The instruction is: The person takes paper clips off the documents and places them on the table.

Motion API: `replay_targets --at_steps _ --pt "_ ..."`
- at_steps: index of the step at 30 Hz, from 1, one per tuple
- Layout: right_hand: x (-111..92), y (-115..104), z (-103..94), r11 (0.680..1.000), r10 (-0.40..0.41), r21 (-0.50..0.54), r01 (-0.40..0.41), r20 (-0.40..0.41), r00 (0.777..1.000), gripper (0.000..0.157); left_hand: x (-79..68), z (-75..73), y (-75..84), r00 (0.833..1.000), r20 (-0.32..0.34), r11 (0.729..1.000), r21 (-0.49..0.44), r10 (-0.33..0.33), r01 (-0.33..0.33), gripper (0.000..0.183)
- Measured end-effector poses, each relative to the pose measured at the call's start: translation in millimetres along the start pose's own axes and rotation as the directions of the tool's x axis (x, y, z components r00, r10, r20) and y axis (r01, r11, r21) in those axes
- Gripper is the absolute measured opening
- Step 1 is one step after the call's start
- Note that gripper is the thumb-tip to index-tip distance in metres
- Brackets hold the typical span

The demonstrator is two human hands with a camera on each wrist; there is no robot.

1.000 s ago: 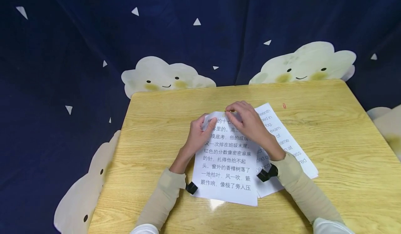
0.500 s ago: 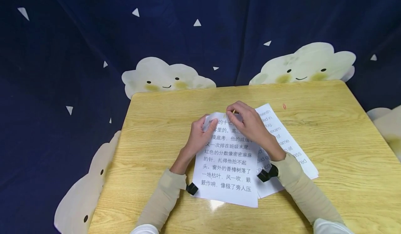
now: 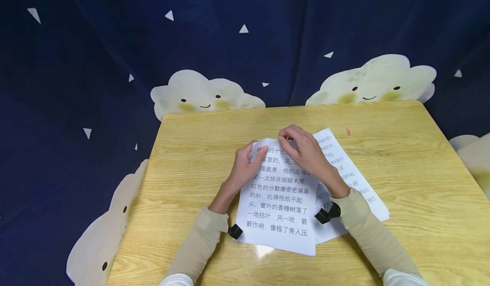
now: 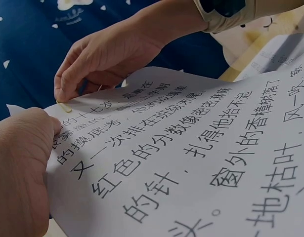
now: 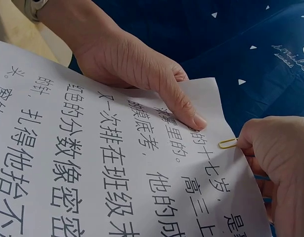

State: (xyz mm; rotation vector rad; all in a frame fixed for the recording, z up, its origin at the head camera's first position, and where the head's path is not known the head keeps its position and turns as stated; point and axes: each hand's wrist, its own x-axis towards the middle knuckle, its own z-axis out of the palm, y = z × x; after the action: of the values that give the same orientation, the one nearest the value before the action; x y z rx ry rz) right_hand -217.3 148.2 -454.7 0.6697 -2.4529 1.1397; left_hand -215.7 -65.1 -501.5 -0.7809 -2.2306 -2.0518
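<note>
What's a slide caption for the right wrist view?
Left hand grips a printed sheet; right hand pinches a yellow paper clip at its top edge.

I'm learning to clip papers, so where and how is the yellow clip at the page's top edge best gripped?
Probably best to pinch the yellow clip by its outer end, coming from beyond the top edge. Its rounded loop lies flat against the page, offering little to grasp, while the outer end is at the edge, where the right hand pinches it.

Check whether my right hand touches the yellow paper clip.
Touching. In the right wrist view, the yellow paper clip lies partly on the printed sheet, its outer end meeting your right hand at a fingertip.
</note>
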Motion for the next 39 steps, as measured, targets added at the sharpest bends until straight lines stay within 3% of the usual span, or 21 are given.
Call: replay_targets --at_steps 27,39 --pt "0.6 0.4 -1.6 0.999 0.031 0.037 -0.031 -0.001 1.000 0.007 -0.5 2.0 1.1 1.000 -0.007 1.000 0.011 -0.015 0.015 0.020" --pt "0.4 0.2 -1.7 0.999 0.031 0.032 -0.032 0.024 0.999 0.008 -1.6 0.7 30.7 1.000 -0.004 1.000 -0.010 -0.008 0.008 0.018"
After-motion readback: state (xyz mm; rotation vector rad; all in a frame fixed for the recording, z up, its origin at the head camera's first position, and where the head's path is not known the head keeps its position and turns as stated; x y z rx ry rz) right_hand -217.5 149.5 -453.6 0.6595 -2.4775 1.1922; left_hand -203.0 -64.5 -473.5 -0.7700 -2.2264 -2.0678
